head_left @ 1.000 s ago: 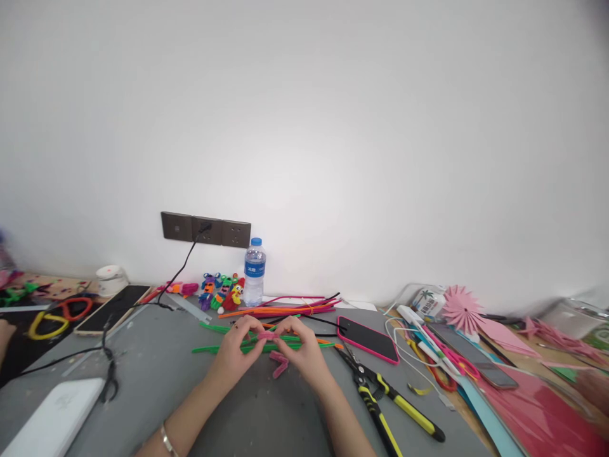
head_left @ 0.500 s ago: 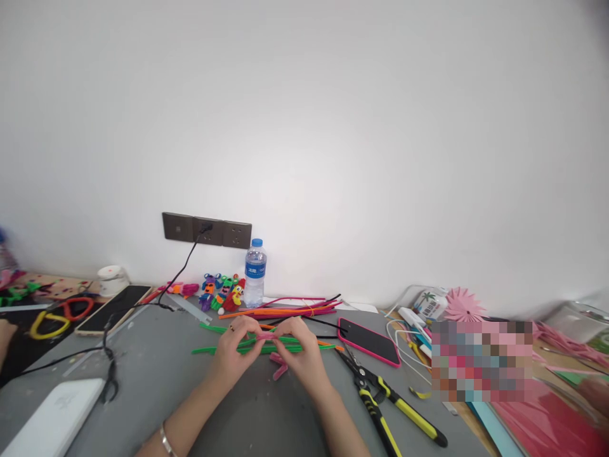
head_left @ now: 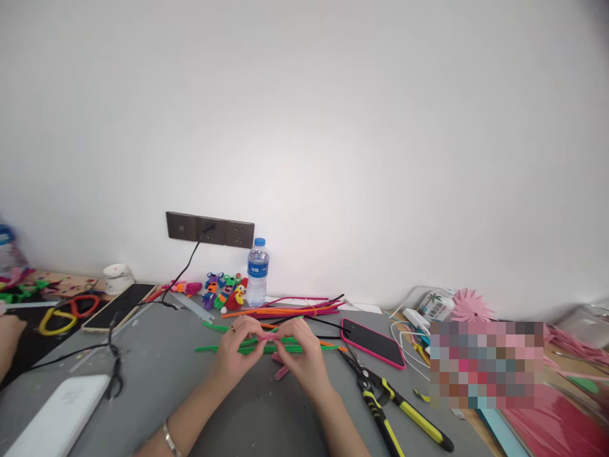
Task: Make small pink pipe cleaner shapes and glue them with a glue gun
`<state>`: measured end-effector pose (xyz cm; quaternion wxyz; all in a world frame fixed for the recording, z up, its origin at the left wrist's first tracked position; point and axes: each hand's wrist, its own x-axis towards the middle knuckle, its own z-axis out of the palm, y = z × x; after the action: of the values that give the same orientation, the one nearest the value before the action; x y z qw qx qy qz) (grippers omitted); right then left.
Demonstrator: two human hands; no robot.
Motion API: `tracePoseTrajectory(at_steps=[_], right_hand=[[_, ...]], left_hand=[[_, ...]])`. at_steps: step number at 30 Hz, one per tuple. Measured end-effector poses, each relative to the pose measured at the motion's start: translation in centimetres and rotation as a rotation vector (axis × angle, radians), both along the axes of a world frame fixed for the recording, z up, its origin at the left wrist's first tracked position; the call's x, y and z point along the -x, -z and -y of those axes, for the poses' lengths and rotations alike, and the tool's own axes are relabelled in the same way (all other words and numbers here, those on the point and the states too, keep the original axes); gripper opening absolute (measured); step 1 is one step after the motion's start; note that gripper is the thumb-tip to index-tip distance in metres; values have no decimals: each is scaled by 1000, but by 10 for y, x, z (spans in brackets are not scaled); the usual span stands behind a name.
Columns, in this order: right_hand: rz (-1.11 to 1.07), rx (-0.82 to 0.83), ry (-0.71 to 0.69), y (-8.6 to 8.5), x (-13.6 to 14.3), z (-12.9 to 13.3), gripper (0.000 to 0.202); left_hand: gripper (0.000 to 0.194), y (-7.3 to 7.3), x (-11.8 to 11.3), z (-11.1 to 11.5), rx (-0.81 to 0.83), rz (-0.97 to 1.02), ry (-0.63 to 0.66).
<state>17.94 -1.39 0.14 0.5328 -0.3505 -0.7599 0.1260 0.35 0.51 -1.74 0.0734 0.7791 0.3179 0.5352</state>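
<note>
The left hand (head_left: 238, 346) has its thumb and fingertips closed on one end of a small pink fuzzy piece (head_left: 268, 336), and the right hand (head_left: 301, 349) pinches the other end, so that the piece spans the narrow space between them. Its exact shape is hard to make out, as the fingers cover much of it. Both hands are above the grey worktop (head_left: 252, 419), in front of the green pipe cleaners (head_left: 214, 348). A folded pink strip (head_left: 282, 372) lies just beside the right hand, partly hidden by it. Beyond the green ones lies a bundle of orange and magenta pipe cleaners (head_left: 285, 311), and behind that a water bottle (head_left: 257, 273) stands upright near the wall, with small colourful figures (head_left: 225, 292) next to it. To the right of the hands are a phone in a pink case (head_left: 373, 343) and, nearer the wearer, black-and-yellow pliers (head_left: 387, 397). A white power bank (head_left: 59, 416) lies to the left, close to a black cable (head_left: 114, 355).
</note>
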Motion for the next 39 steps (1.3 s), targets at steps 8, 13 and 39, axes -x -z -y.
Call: tracePoseTrajectory(at_steps=[8,13,39], right_hand=[[-13,19,-5,1,1,-1,15],[-39,46,-11,2,2,-1,14],[27,-14,30,1,2,0,15]], left_hand=[[13,1,-1,1,15,21,10],[11,1,-2,1,30,43,-1],[12,-3,-3,2,9,21,-14]])
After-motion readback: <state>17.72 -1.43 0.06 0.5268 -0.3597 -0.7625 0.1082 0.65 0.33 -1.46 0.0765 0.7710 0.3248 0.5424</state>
